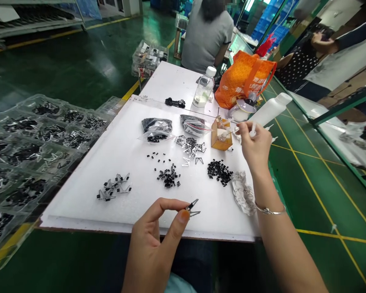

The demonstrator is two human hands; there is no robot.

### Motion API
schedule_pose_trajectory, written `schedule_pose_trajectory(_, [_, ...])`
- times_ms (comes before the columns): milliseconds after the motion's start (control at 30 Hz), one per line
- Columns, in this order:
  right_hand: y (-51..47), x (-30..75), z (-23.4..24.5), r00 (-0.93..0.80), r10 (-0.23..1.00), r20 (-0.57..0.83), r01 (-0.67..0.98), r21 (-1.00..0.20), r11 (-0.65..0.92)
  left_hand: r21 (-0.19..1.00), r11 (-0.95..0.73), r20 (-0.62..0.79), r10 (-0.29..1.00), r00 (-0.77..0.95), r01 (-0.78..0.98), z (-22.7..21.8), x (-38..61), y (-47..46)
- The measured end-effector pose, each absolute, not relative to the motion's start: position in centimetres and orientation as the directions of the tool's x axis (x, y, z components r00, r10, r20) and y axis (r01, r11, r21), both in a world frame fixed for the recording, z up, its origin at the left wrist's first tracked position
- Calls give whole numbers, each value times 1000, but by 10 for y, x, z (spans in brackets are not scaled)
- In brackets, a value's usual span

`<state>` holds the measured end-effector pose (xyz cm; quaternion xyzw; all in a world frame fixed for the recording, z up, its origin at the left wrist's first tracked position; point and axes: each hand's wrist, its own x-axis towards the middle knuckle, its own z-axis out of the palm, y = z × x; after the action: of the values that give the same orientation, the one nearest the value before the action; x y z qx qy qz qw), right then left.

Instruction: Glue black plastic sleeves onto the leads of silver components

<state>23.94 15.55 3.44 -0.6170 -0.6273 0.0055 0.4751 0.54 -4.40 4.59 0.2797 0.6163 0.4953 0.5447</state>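
Closest to me, my left hand [154, 244] pinches a small black component with bent silver leads [191, 207] between thumb and forefinger, just above the near edge of a white foam board [140, 203]. My hands are well apart. My right hand [256, 146], with a silver bangle [270, 211] on its wrist, grips a thin pale stick [236, 131], its tip beside a small amber box [222, 136]. I can't make out exactly what the stick is. A white squeeze bottle [271, 110] stands right behind that hand, and a crumpled white cloth [243, 193] lies below it at the board's edge.

Spread across the foam are a heap of black parts [219, 171], a smaller heap [169, 177], a tangle of silver-legged pieces [190, 148], a cluster of finished-looking leaded parts [114, 187] and two filled plastic bags [156, 126]. To my left sit clear plastic trays [39, 150] loaded with more black parts. Farther off, on a second white table [171, 81], stand a clear plastic bottle [204, 87] and an orange bag [244, 79], with a co-worker in a grey shirt [207, 36] seated past them.
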Motion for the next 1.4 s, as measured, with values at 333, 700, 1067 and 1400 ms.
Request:
schedule_pose_trajectory(333, [10, 172, 29, -346, 929, 132, 26, -988, 150, 938, -224, 278, 943, -185, 266, 32, -1, -46])
schedule_pose_trajectory(700, [-13, 164, 28, -151, 986, 72, 25, -997, 77, 873, -330, 389, 915, -103, 358, 30, 2, -48])
schedule_pose_trajectory(1067, [10, 206, 11, 186, 980, 73, 515, -857, -34, 882, 361, -441, 859, -259, -304, 43, 0, -36])
schedule_pose_trajectory(1400, [26, 240, -13, 122, 991, 46, 836, -544, -78, 166, 600, -759, 584, 287, -783, 41, -3, -34])
